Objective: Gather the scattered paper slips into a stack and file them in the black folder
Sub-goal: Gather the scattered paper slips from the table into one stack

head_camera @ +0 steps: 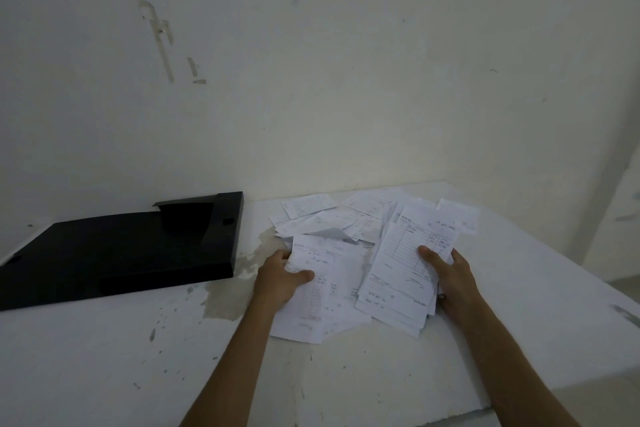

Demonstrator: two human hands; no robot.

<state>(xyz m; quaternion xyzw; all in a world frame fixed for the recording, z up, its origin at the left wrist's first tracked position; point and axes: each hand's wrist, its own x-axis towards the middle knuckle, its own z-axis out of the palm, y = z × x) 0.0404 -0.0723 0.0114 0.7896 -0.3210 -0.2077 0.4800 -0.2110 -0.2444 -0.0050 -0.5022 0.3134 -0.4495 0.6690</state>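
A white desk (381, 374) is seen from above, set against a stained white wall (311, 62). On the left part of the desk a black folder (114, 253) is laid flat; its far right corner appears raised or opened, but how exactly it is folded cannot be told. A grey patch of worn paint (228, 302) is visible on the desk surface just beside the near right corner of the folder.

To the right of the folder, apart from it, the paper slips (346, 222) are spread in a loose overlapping heap. They are white, printed with ruled forms, and the writing is too small to be read.

A printed slip (311, 288) at the near left side of the heap is held by the left hand (280, 279): the thumb is laid on top of the sheet and the fingers are curled under its left edge, so the paper is pinched. Whether this slip is lifted from the desk or still resting on it cannot be told.

A thicker bundle of slips (405, 274) at the right side is gripped by the right hand (446, 274). The thumb is pressed on the upper sheet, and the other fingers are hidden below the bundle. The bundle is tilted, with its far end toward the wall, and several sheet edges are fanned out at its near end.

Both forearms are bare and are stretched over the near edge of the desk.
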